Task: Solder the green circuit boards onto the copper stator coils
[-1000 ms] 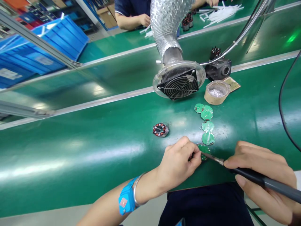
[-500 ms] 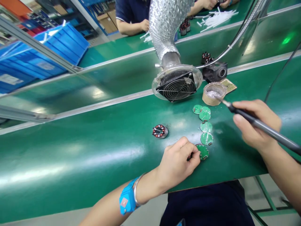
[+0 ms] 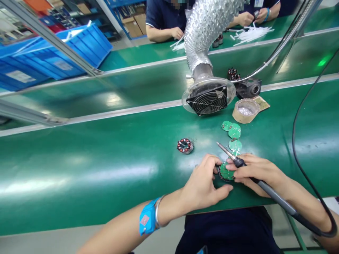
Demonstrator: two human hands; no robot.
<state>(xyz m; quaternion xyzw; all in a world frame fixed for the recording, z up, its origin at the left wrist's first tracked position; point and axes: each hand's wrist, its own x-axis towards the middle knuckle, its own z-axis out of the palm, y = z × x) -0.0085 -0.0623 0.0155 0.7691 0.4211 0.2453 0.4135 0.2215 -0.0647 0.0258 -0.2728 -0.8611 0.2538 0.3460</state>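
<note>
My left hand curves around the left side of a round green circuit board, its thumb stretched along the near side. A dark rim shows under this board; what lies beneath is mostly hidden. My right hand holds a soldering iron, its bare tip pointing up and left over the bench. Fingers of that same hand touch the board's right edge. Beyond the hands runs a line of more green circuit boards, the nearest partly covered by my right hand. A stator with copper windings stands to the left.
A fume extractor fan hangs low on a silver duct. A tan ring-shaped tub stands beside a black holder. The iron's cable loops at right. Co-workers sit across the bench; blue bins are far left.
My right hand has brought the soldering iron from near the tub down and left to the board. My left hand has opened its pinch into a wider hold around the board.
</note>
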